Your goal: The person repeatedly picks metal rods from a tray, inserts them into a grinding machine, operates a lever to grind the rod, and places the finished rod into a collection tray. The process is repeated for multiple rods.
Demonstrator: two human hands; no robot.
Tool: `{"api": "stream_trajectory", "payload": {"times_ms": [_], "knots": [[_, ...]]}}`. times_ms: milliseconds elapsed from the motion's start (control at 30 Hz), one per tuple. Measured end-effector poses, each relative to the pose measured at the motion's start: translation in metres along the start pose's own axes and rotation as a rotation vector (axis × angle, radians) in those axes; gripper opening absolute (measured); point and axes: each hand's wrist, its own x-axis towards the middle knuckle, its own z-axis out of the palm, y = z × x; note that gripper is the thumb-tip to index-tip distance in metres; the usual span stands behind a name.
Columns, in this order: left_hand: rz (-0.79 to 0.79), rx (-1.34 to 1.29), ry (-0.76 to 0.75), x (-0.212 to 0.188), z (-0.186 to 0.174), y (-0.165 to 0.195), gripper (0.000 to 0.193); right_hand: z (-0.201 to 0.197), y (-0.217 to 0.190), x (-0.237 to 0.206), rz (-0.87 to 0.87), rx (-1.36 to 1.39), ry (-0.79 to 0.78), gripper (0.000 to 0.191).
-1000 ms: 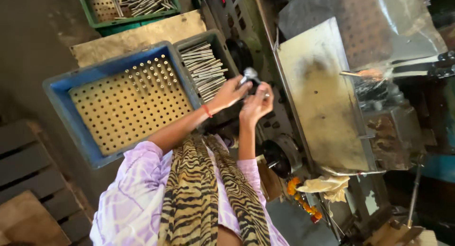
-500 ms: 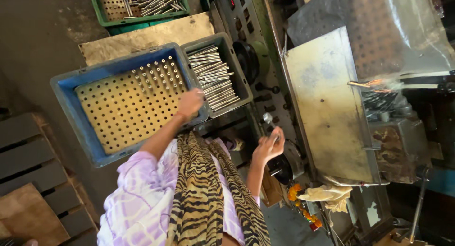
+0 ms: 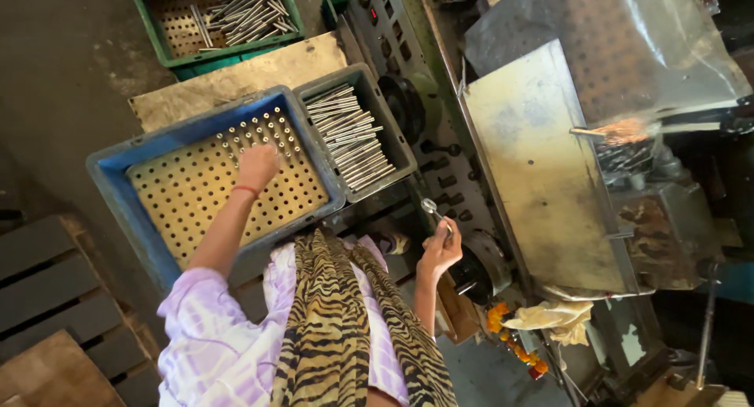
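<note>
I see dark wooden pallets (image 3: 47, 297) on a grimy workshop floor. My left hand (image 3: 258, 165) rests on the perforated tray inside the blue crate (image 3: 118, 207); whether it grasps anything, I cannot tell. The grey bin (image 3: 357, 136) holds metal rods. My right hand (image 3: 441, 250) pinches one metal rod (image 3: 437, 215), its lower end hidden by fingers, before the partly cropped machine (image 3: 550, 187).

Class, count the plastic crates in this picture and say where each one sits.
3. The blue crate lies under the left hand; the grey crate of metal rods adjoins it; the green crate sits at the top edge. Others may lie out of frame.
</note>
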Motion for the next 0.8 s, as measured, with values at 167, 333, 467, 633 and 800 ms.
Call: {"api": "stream_trajectory", "payload": {"times_ms": [167, 333, 467, 633, 800], "knots": [[0.230, -0.775, 0.199, -0.010, -0.027, 0.012, 0.035, 0.013, -0.020, 0.002, -0.034, -0.094, -0.050, 0.026], [-0.297, -1.540, -0.335, -0.030, -0.012, 0.119, 0.045, 0.033, -0.049, 0.012, -0.011, 0.063, -0.166, 0.028], [0.605, -1.234, -0.303, -0.062, -0.011, 0.195, 0.051, 0.052, -0.064, 0.009, 0.123, 0.234, -0.177, 0.027], [0.390, -1.544, -0.748, -0.062, -0.023, 0.234, 0.039, 0.048, -0.074, 0.006, 0.034, 0.137, -0.157, 0.024], [0.251, -1.680, -0.722, -0.077, -0.013, 0.269, 0.034, 0.027, -0.064, 0.001, -0.355, -0.171, -0.158, 0.024]]}}
